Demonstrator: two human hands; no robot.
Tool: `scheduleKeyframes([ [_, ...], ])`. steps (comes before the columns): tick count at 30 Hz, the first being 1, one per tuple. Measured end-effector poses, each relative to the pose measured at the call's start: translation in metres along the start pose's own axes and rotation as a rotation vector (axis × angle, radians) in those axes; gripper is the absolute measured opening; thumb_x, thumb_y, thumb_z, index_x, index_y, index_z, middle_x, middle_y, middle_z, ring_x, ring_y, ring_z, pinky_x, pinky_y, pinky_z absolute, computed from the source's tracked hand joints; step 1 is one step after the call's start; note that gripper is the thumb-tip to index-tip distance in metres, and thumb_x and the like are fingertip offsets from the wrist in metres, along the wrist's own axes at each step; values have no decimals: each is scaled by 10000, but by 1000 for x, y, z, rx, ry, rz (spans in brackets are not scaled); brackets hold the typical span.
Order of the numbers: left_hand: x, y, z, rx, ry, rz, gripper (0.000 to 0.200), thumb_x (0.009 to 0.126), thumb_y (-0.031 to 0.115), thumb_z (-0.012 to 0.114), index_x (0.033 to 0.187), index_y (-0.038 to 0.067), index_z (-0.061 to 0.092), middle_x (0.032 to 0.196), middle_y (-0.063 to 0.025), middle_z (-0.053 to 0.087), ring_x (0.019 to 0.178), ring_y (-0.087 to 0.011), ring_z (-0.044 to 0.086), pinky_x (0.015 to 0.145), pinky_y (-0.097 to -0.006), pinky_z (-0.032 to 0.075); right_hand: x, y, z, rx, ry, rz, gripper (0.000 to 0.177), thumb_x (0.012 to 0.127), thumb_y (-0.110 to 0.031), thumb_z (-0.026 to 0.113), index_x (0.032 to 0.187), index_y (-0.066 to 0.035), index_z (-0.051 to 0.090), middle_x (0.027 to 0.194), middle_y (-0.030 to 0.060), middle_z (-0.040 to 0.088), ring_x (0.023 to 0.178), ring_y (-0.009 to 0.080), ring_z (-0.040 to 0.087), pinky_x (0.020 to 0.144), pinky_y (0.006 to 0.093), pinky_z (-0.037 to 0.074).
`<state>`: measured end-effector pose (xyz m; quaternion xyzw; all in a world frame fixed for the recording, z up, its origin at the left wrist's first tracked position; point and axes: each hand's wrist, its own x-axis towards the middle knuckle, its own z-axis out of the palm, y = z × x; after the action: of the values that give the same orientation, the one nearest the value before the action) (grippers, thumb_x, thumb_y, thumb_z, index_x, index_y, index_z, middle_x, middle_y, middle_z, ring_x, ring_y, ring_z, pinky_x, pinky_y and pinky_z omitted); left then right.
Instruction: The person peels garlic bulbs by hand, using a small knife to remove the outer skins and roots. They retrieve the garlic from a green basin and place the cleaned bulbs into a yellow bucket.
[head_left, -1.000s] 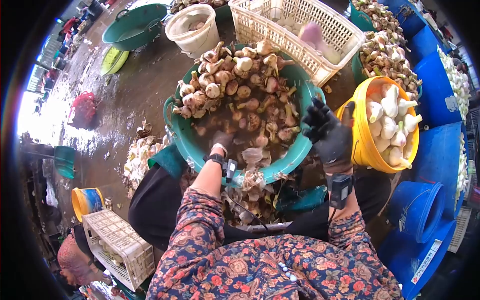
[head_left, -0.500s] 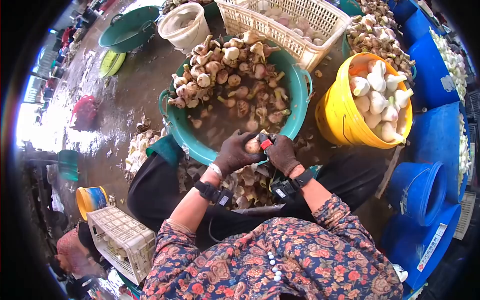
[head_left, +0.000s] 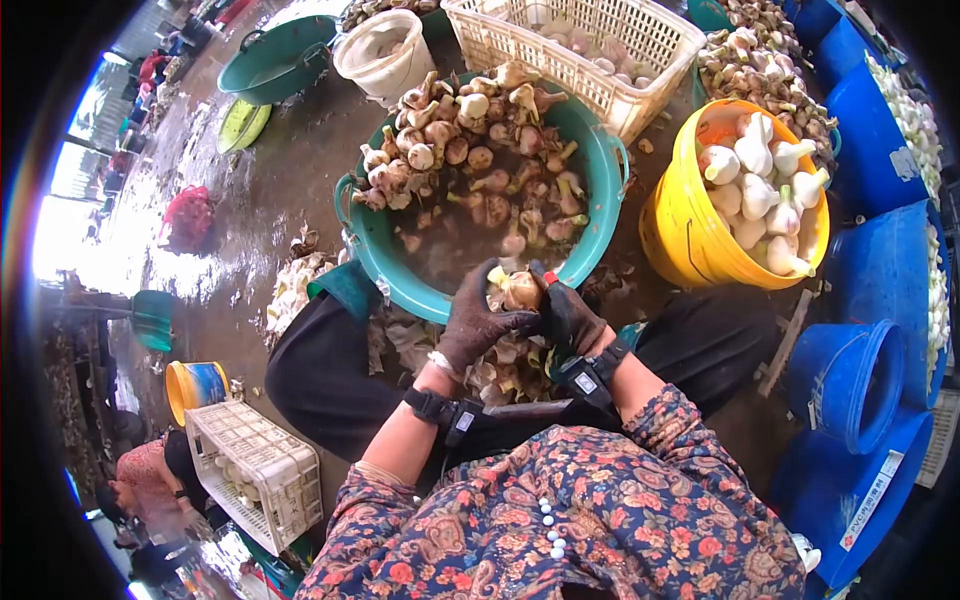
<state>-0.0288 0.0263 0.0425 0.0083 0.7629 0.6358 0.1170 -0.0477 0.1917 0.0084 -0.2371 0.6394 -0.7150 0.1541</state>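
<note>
Over the near rim of a green tub, my gloved left hand is wrapped round a garlic bulb with brownish skin and a pale cut top. My gloved right hand is closed against the bulb's right side. A small red band shows at that hand's fingertips; whether it belongs to a tool I cannot make out. Inside the tub, unpeeled garlic bulbs are heaped at the back and lie in murky water nearer me.
A yellow bucket of white peeled bulbs stands at right, beside blue containers. Behind the tub are a white bucket and a cream crate holding garlic. Garlic skins litter the floor between my legs. Another person sits at lower left.
The bulb has been turned in my hands, so its pale top now points up and left. My right hand has shifted slightly right and down; the whole view has moved a little.
</note>
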Motion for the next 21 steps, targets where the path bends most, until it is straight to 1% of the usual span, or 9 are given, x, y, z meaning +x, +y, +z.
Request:
scheduleKeyframes([
  [3, 1, 8, -11, 602, 167, 335, 634, 643, 185, 805, 1195, 27, 536, 1069, -150, 617, 959, -271, 610, 843, -325, 481, 12, -28, -9, 863, 63, 773, 274, 859, -209, 600, 1064, -33, 554, 869, 4, 602, 687, 87, 551, 569, 216, 442],
  [6, -2, -13, -21, 661, -61, 203, 385, 712, 139, 753, 1056, 20, 629, 928, -122, 659, 844, -233, 640, 734, -309, 496, 4, 61, 0, 268, -60, 431, 217, 864, -242, 602, 946, -41, 606, 768, -24, 565, 638, 66, 503, 531, 207, 404],
  [7, -2, -16, -18, 448, 1, 196, 186, 781, 97, 687, 942, 7, 667, 826, -87, 672, 749, -171, 638, 657, -285, 486, 8, 15, -4, 576, 6, 808, 244, 859, -264, 611, 933, -32, 624, 738, -32, 530, 628, 58, 474, 518, 226, 393],
  [10, -5, -21, -15, 192, 130, -104, 148, 814, 120, 662, 919, 16, 667, 831, -62, 676, 725, -135, 609, 670, -275, 485, 6, 6, 0, 277, -34, 487, 319, 846, -303, 637, 964, -7, 621, 732, -32, 536, 625, 55, 483, 523, 226, 414],
  [14, -6, -35, -17, -510, 223, -353, 232, 893, 196, 591, 975, -14, 645, 872, -13, 646, 762, -110, 590, 679, -246, 481, 12, -6, -3, 364, -109, 468, 518, 793, -239, 716, 1209, -18, 498, 1051, 31, 588, 914, 101, 554, 814, 249, 468],
  [15, -9, -28, -15, -549, 253, -364, 233, 938, 171, 514, 1039, -21, 599, 931, -35, 637, 791, -107, 592, 709, -245, 485, 12, -4, -1, 474, -156, 427, 650, 764, -149, 736, 1305, -25, 397, 1214, 59, 520, 1091, 139, 497, 940, 291, 413],
  [18, -8, -30, -6, -767, 301, -147, 256, 941, 182, 513, 1086, -20, 577, 946, -39, 636, 798, -126, 597, 734, -257, 487, 11, -3, 3, 455, -149, 345, 687, 765, -96, 724, 1338, -12, 353, 1257, 66, 487, 1141, 151, 462, 976, 306, 389],
  [20, -12, -31, -19, -662, 260, -82, 251, 934, 133, 510, 1139, -7, 549, 958, -67, 635, 806, -155, 599, 719, -295, 492, 9, -2, 7, 350, -122, 268, 676, 743, -91, 706, 1342, -64, 393, 1254, 94, 489, 1132, 198, 476, 978, 328, 384],
  [21, -16, -27, -27, -131, 226, -61, 233, 930, 107, 503, 1131, -1, 551, 939, -81, 631, 786, -160, 593, 692, -302, 489, 7, -10, 10, -206, -29, 102, 657, 718, -99, 701, 1320, -92, 436, 1221, 110, 505, 1107, 233, 487, 964, 341, 392],
])
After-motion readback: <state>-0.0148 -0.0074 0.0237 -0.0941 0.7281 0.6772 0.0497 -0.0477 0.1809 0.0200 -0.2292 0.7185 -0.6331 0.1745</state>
